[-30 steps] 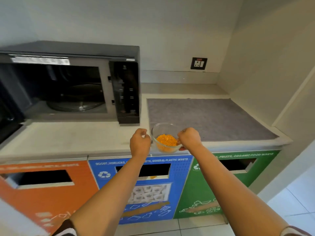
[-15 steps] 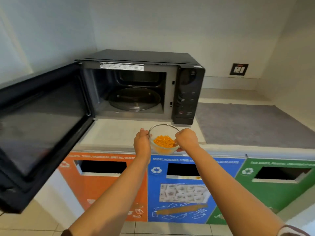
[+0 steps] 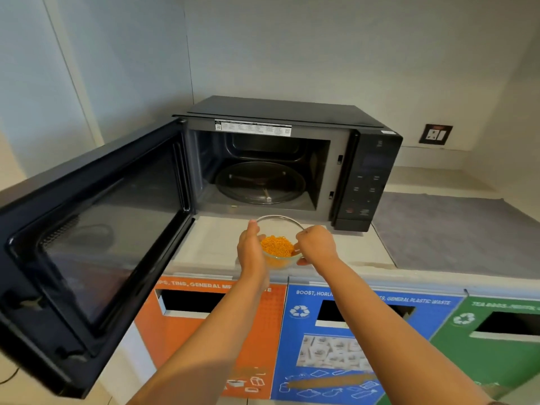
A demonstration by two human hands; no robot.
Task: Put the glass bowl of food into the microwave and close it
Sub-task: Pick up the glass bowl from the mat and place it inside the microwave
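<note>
A clear glass bowl [image 3: 279, 229] with orange shredded food [image 3: 277, 245] is held over the front of the counter, just before the microwave's opening. My left hand [image 3: 250, 248] grips its left side and my right hand [image 3: 315, 245] grips its right side. The black microwave [image 3: 292, 159] stands on the counter with its door [image 3: 96, 244] swung wide open to the left. Inside it lies a glass turntable [image 3: 261, 182] with nothing on it.
The microwave's control panel [image 3: 368, 182] is on its right side. A grey mat [image 3: 455, 232] covers the counter to the right. A wall socket [image 3: 435, 134] sits at the back right. Orange [image 3: 210, 340], blue [image 3: 359, 343] and green [image 3: 496, 340] recycling bins stand below the counter.
The view has swung left and closer to the microwave. Both hands have carried the bowl left and forward, from in front of the mat to the microwave's opening.
</note>
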